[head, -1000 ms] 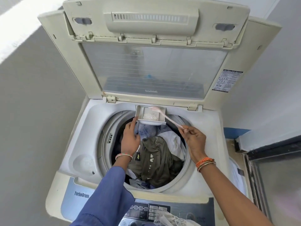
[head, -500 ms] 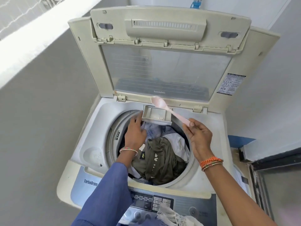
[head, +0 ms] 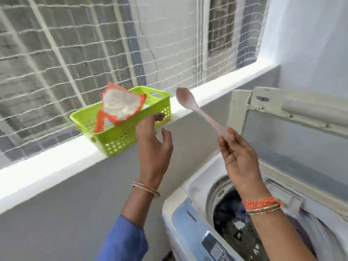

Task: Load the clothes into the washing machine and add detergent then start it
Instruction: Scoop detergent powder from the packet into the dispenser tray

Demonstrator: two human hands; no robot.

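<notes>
My right hand (head: 239, 159) pinches the handle of a pink plastic spoon (head: 195, 108), whose bowl points up and to the left. My left hand (head: 152, 142) is raised with loosely spread fingers just right of a lime green basket (head: 120, 136) and holds nothing. An open orange-and-white detergent packet (head: 120, 106) stands in that basket. The top-loading washing machine (head: 182, 219) sits at the lower right with its lid (head: 293, 110) up. Dark clothes (head: 231, 223) fill the drum beneath my right wrist.
The basket stands on a white ledge (head: 56, 166) that tops a grey wall. Behind the ledge hangs white netting (head: 75, 44) over window bars. A white wall rises at the far right.
The view has swung left from the drum to the ledge. My left hand left the detergent drawer and rose toward the basket. My right hand carried the spoon away from the drawer.
</notes>
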